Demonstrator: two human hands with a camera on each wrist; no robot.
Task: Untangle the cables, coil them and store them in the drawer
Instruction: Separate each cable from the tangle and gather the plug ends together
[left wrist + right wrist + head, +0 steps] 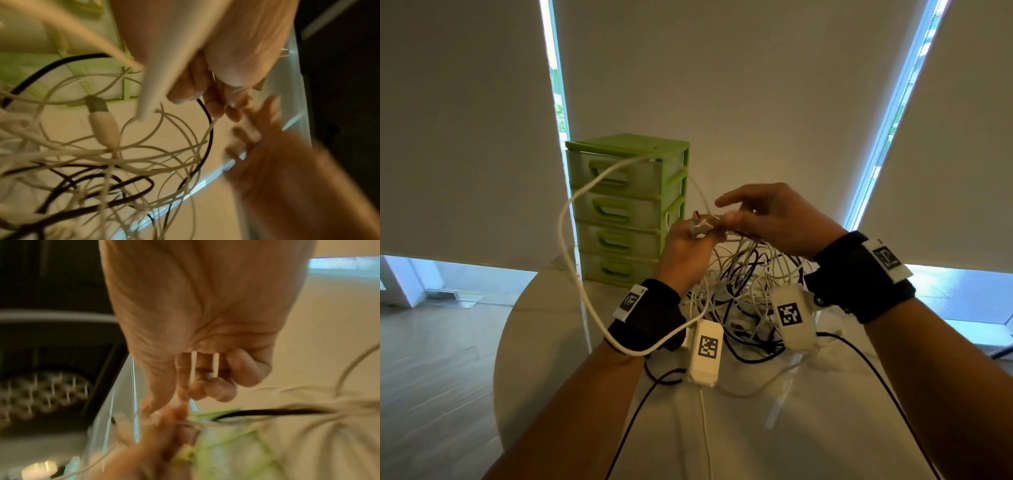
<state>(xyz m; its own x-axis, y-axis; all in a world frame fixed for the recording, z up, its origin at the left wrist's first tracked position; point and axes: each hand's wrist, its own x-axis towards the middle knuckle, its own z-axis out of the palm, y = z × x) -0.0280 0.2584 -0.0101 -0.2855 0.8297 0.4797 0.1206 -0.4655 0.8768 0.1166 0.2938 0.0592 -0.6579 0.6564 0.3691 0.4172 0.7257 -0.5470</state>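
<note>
A tangle of thin white and black cables [743, 274] is lifted off the round white table [756, 428]. My left hand [695, 236] grips a bunch of its strands and plugs at the top. My right hand [732, 217] meets it from the right and pinches a thin white strand there, index finger stretched out. A thick white cable [571, 212] loops from the green drawer unit [626, 205] round to my left wrist. In the left wrist view my left hand [189, 91] curls on the strands above a white USB plug [98, 110]. The right wrist view is blurred.
The drawer unit stands at the table's back left with all its drawers closed. Black cables [876, 370] trail across the table toward me. The table edge [500, 359] curves away on the left, with wooden floor [431, 377] beyond.
</note>
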